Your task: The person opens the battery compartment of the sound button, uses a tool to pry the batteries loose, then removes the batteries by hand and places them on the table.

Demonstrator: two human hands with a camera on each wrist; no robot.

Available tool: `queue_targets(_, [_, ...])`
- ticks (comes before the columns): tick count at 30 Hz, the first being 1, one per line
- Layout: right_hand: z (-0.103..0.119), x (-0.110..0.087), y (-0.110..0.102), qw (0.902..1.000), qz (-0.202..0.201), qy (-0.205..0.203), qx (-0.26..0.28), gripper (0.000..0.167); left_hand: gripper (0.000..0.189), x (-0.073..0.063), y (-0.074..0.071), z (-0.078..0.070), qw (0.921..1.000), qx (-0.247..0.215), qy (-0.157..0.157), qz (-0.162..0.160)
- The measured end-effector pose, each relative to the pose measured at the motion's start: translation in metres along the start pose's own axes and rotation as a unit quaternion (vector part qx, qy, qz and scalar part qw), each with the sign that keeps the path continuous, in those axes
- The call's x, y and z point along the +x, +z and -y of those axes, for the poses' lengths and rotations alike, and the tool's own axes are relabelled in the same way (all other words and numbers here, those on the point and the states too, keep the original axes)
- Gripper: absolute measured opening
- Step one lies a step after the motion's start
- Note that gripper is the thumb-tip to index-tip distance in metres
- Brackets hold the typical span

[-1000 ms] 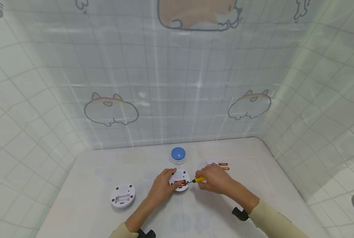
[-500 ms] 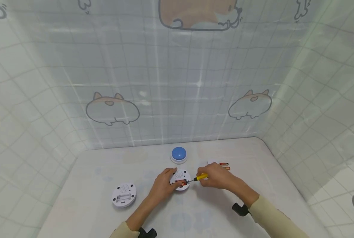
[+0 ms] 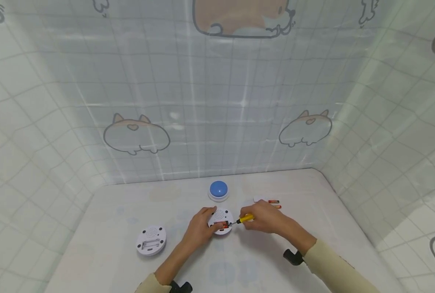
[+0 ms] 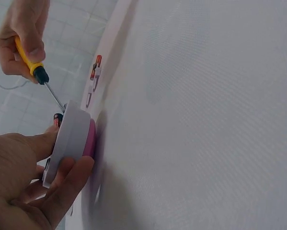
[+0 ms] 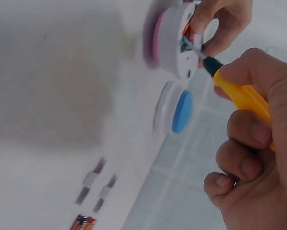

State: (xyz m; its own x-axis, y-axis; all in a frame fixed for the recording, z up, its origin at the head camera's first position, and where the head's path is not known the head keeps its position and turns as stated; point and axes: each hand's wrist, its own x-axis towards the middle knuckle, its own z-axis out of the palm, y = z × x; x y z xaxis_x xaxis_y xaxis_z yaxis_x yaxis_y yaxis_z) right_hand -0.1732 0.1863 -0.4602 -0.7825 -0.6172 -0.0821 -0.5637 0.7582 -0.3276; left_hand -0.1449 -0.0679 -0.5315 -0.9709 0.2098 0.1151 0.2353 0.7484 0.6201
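Note:
My left hand (image 3: 199, 228) grips a round white push-button device (image 3: 220, 214) that lies bottom up, its pink dome underneath in the left wrist view. The thumb presses on red-and-black batteries (image 3: 225, 226) in its compartment, partly covering them. From the right, my right hand (image 3: 266, 217) holds a screwdriver (image 5: 244, 98) by its yellow handle, thumb along the grip. The thin metal shaft (image 4: 53, 96) slants to the compartment's edge, with the tip right at the end of the batteries.
Behind the held device stands a blue-domed button (image 3: 218, 189). A second white device (image 3: 151, 241) lies bottom up at left, its battery compartment bare. Loose batteries (image 3: 274, 202) lie beyond my right hand, near small white covers (image 5: 90, 179). Patterned curtains (image 3: 217, 101) enclose the table.
The screwdriver's handle has tilted up slightly in my right hand, its tip staying at the compartment. My left hand and the device have hardly moved.

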Motion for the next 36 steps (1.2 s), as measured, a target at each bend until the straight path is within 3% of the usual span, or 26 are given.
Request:
queue_targets(6, [0.016,-0.003,-0.004,0.9953,-0.024,-0.046,-0.082,0.012,0.065,0.001,-0.001,-0.002,1.0000,-0.002,-0.002,0.001])
queue_targets(13, [0.033,-0.004,-0.008,0.9860,-0.026,-0.055,-0.155,0.018,0.065,0.001,0.000,-0.003,1.0000,0.004,0.003,-0.002])
queue_targets(24, [0.038,-0.004,-0.010,0.9684,-0.069,-0.103,-0.216,0.010,0.061,0.003,0.000,-0.009,0.9998,0.009,0.016,-0.011])
queue_targets(29, [0.036,-0.006,-0.010,0.9715,-0.062,-0.096,-0.208,0.013,0.062,0.003,0.000,-0.008,0.9999,0.000,0.004,-0.009])
queue_targets(36, [0.025,-0.009,-0.009,0.9853,-0.025,-0.066,-0.156,0.020,0.062,0.004,0.003,-0.007,0.9999,-0.009,-0.014,0.000])
